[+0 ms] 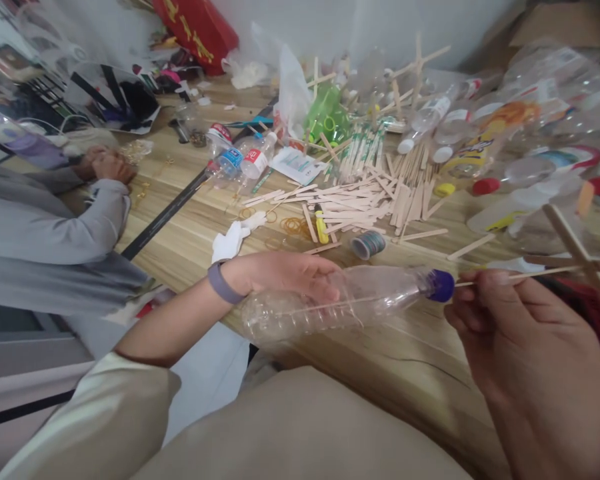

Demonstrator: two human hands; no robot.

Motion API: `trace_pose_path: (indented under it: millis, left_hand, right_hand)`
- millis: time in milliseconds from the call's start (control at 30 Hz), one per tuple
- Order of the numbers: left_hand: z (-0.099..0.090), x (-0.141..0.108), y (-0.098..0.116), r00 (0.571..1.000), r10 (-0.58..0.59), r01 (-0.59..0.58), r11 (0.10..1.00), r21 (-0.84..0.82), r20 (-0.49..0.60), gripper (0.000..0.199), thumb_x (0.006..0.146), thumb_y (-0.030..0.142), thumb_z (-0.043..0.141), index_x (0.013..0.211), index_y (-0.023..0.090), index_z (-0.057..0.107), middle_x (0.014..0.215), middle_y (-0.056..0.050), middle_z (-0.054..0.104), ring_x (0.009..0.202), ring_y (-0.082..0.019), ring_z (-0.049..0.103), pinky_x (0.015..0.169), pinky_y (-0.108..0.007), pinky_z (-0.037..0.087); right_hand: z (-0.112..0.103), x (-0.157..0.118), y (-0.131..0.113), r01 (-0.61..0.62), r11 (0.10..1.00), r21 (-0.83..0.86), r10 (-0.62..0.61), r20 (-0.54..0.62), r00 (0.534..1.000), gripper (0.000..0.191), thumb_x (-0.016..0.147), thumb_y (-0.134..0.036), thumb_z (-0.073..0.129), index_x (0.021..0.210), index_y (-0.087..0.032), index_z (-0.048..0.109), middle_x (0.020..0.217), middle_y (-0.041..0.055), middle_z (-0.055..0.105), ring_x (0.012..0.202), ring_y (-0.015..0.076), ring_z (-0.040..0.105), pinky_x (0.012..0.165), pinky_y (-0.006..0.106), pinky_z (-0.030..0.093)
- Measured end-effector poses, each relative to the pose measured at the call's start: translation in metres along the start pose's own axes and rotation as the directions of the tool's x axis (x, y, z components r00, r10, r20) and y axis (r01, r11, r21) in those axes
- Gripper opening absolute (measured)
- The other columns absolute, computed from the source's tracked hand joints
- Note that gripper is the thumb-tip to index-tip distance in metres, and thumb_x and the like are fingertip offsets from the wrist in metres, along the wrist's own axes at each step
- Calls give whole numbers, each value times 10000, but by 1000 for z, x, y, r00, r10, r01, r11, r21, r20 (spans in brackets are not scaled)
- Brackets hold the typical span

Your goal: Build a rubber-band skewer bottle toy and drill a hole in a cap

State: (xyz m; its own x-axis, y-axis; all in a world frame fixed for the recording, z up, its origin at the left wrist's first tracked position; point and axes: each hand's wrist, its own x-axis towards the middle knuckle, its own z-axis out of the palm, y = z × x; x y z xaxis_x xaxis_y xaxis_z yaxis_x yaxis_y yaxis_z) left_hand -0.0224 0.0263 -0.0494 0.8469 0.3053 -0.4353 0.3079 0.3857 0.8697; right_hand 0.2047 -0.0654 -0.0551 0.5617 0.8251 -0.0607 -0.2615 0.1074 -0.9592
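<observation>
A clear plastic bottle [380, 293] lies sideways in front of me, its blue-purple cap [441, 285] pointing right. My left hand [300, 277] is wrapped round the bottle's body. From the cap a thin wooden stick [545, 272] runs out to the right, and a faint line inside the bottle looks like its continuation. My right hand [525, 347] pinches that stick between thumb and fingers, close to the cap. On the stick's far end sits a cross of flat wooden sticks [575, 250], partly cut off by the frame's edge.
Beyond the bottle lie many loose craft sticks [360, 203], a spool of thread [368, 245], a yellow-handled tool [321, 223] and rubber bands [297, 227]. Empty bottles [485, 143] crowd the right side. A co-worker's hands [110, 163] rest at the left of the table [180, 247].
</observation>
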Motion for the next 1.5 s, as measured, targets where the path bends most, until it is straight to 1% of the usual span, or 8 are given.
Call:
trace_pose_path:
  millis: [167, 300, 400, 600, 800, 1100, 1300, 1500]
  left_hand:
    - [0, 5, -3, 998, 44, -42, 998, -43, 45, 541, 643, 589, 805, 984, 193, 666, 897, -19, 697, 796, -160, 658, 740, -284, 517]
    - [3, 6, -5, 997, 60, -53, 990, -131, 54, 524, 650, 572, 810, 967, 182, 662, 899, -22, 706, 811, -168, 679, 772, -302, 539]
    - [4, 6, -5, 997, 65, -58, 984, -168, 33, 539, 635, 563, 823, 970, 174, 658, 918, -28, 698, 831, -183, 678, 776, -321, 543]
    - [4, 8, -2, 999, 48, -46, 995, -86, 15, 637, 586, 636, 812, 999, 174, 664, 989, -45, 677, 874, -196, 654, 735, -294, 505]
    - [6, 9, -2, 996, 86, -80, 981, -175, 28, 570, 645, 577, 811, 1025, 177, 670, 935, -43, 702, 843, -197, 668, 706, -300, 504]
    - [5, 12, -4, 996, 64, -52, 978, -204, 55, 659, 644, 586, 808, 1140, 189, 633, 981, -45, 700, 758, -159, 633, 657, -272, 466]
    - [8, 12, -2, 998, 51, -39, 970, -238, 42, 695, 633, 567, 826, 1150, 149, 621, 933, -39, 693, 719, -143, 623, 616, -248, 460]
    - [6, 14, -4, 993, 89, -70, 971, -228, 76, 628, 674, 586, 787, 1140, 196, 629, 953, -34, 713, 751, -164, 663, 670, -271, 500]
  right_hand:
    - [2, 2, 1, 0, 1000, 23, -2, 57, 998, 359, 527, -280, 925, 568, -130, 601, 569, -23, 525, 426, 41, 366, 404, 209, 216]
    - [-1, 4, -2, -58, 997, 50, 53, 98, 994, 371, 541, -334, 926, 726, -113, 694, 552, -17, 522, 416, 51, 349, 399, 226, 174]
    - [-2, 7, -4, -95, 992, 81, 88, 95, 992, 311, 654, -365, 867, 780, -123, 716, 554, -18, 512, 407, 55, 334, 394, 234, 151]
    - [5, 11, -5, 79, 996, 32, -82, 93, 992, 159, 708, -289, 791, 672, -144, 737, 593, 22, 573, 440, 76, 355, 412, 239, 178]
    - [11, 11, -5, 54, 998, 26, -56, 81, 995, 152, 715, -279, 759, 764, -138, 787, 548, 6, 510, 453, 74, 320, 432, 238, 175]
    - [16, 13, -10, -44, 998, 39, 45, -48, 998, 151, 643, -230, 725, 697, -99, 775, 486, -16, 441, 461, 67, 310, 423, 233, 134]
    - [14, 15, -13, -29, 999, 43, 32, -55, 998, 172, 604, -205, 730, 483, -126, 638, 783, 113, 686, 462, 39, 336, 401, 224, 153]
    - [13, 18, -12, 10, 1000, 20, -10, -41, 999, 240, 561, -206, 747, 418, -142, 566, 650, 81, 653, 445, 52, 367, 388, 227, 168]
